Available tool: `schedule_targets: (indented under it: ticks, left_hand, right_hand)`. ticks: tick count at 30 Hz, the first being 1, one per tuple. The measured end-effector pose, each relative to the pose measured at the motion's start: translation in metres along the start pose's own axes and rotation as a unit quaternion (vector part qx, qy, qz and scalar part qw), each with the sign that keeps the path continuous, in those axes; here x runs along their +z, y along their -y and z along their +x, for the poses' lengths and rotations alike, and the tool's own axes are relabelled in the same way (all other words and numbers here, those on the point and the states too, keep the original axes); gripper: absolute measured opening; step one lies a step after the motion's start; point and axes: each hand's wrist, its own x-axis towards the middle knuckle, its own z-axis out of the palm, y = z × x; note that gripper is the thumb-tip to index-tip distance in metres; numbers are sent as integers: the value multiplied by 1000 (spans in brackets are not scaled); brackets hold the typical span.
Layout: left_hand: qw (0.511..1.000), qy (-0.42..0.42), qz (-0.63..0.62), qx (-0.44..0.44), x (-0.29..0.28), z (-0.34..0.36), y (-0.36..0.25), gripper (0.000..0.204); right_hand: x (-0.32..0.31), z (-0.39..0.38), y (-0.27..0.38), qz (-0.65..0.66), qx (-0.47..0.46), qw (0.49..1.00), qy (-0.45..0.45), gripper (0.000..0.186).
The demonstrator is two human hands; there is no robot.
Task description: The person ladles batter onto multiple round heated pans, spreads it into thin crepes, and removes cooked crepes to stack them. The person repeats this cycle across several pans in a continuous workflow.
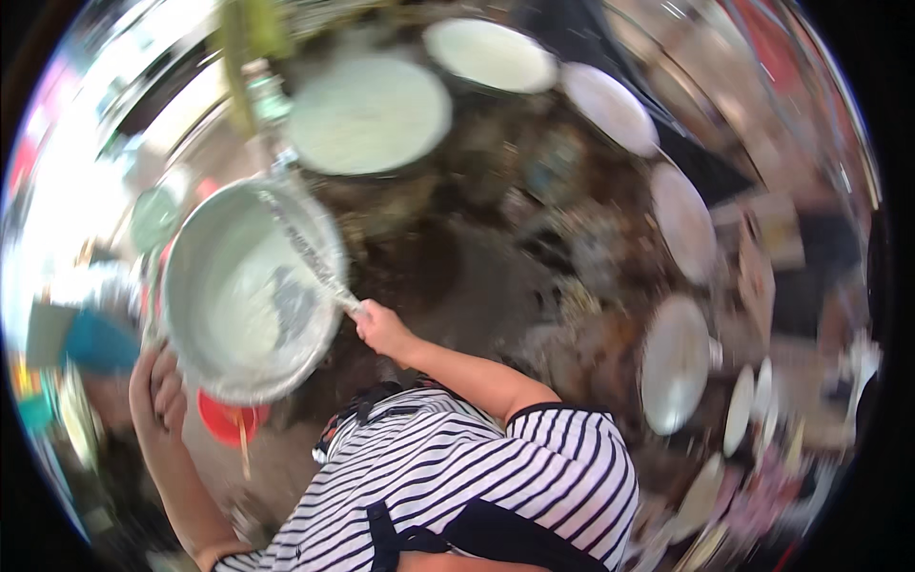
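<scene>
A large deep metal pot [329, 214] is in front of me to the left, with a pale whitish-green substance [238, 296] inside. My right hand [384, 331] is closed around the near end of a long, speckled whitish stick-like tool [303, 246]. This tool slants across the pot toward its far rim; blur hides what its far end is like. Beside the pot's near left edge is my left hand [158, 389], its fingers curled in. Whether they hold the pot's side or something else does not show.
Several round, pale discs or pans, one large [370, 114] and one upright-looking oval [675, 364], curve around the dark, wet-looking ground [457, 276]. A red bowl [229, 419] with a thin stick lies below the pot. A blue container [103, 341] stands far left.
</scene>
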Motion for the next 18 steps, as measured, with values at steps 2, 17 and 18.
schedule_targets:
  ticks: [2,17,18]
  left_hand:
    - [994,-42,104,-3,32,17,21,17]
    - [685,451,346,-455,388,62,415,15]
    - [640,486,351,-480,406,54,445,15]
  right_hand:
    - [-44,-44,7,67,17,995,-73,17]
    - [-202,-360,-86,288,14,632,-720,21]
    - [-200,-372,-88,260,13,601,-755,14]
